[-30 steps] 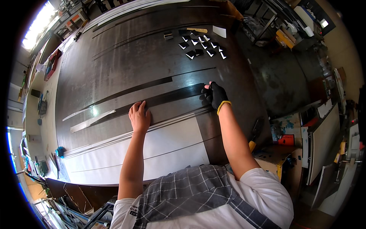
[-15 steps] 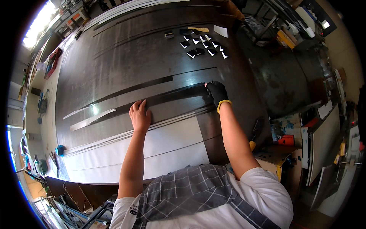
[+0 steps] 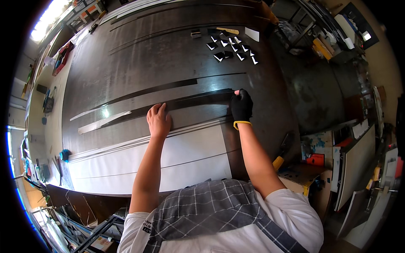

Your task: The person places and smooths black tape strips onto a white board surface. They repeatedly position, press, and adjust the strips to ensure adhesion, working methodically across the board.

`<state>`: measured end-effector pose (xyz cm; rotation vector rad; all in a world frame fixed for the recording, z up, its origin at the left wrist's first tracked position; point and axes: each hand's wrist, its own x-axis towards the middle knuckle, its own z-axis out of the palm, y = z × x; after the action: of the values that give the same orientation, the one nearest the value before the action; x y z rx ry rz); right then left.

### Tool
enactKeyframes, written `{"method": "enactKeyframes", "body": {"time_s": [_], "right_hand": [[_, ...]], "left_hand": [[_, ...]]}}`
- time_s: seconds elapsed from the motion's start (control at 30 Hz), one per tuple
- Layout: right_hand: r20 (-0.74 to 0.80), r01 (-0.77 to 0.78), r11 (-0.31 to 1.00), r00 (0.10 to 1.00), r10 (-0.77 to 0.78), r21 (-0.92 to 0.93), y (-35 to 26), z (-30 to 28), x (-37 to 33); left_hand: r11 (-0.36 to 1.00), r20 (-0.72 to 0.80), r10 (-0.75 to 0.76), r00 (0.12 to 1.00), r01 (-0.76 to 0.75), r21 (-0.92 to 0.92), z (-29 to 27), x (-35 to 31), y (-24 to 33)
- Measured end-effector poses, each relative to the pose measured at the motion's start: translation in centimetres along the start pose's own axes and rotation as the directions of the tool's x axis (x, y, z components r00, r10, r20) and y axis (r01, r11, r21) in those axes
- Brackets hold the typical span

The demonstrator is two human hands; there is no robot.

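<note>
A long dark flat strip (image 3: 192, 100) lies across the dark tabletop in front of me, its left end showing a pale, shiny face. My bare left hand (image 3: 159, 121) rests on the strip's near edge around its middle, fingers stretched out. At the right end, my right hand (image 3: 242, 106) wears a black glove with a yellow cuff and a bare fingertip. Its fingers are closed on the end of the strip; the exact grip is partly hidden. Just beyond, a second dark strip (image 3: 154, 88) runs roughly parallel.
A white sheet (image 3: 185, 156) with thin dark strips along it covers the table's near side. Several small folded black-and-white pieces (image 3: 234, 47) sit at the far right. A yellow-handled tool (image 3: 278, 162) lies by the right edge, and a blue roll (image 3: 65, 155) stands near left.
The whole view has shifted slightly. My right hand has turned at the wrist, the glove now more upright at the strip's end. My left hand stays on the strip.
</note>
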<state>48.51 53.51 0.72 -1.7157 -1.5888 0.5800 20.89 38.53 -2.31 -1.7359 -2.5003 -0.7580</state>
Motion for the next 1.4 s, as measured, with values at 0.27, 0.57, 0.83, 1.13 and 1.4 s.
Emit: {"method": "enactKeyframes", "body": {"time_s": [0.27,0.57,0.83,1.13,1.4], "right_hand": [[-0.155,0.222,0.975,0.963,-0.221,-0.009,0.2,1.5,-1.8],[0.051,0.178,0.963,0.980,-0.192,0.202,-5.5,-2.5,-0.5],[-0.099,0.421,0.704,0.888,-0.450,0.572,-16.4,-13.2,-8.1],[0.108,-0.101,0.672,0.994,0.032,0.733,-6.4,-12.3,-14.2],[0.263,-0.388,0.741,0.921,0.287,0.548,3.3,-8.0,-23.4]], "left_hand": [[1.000,-0.033,0.010,0.999,-0.010,-0.019,0.2,-0.1,0.0],[0.993,-0.191,-0.058,0.980,0.038,-0.110,-0.5,-1.4,1.2],[-0.650,0.530,-0.427,0.733,0.158,-0.744,-3.7,-6.0,-5.3],[-0.480,0.120,-0.525,0.843,-0.177,-0.859,-19.9,-8.5,-17.6],[-0.249,0.429,-0.756,0.495,0.388,-0.887,-20.6,-25.2,-19.8]]}}
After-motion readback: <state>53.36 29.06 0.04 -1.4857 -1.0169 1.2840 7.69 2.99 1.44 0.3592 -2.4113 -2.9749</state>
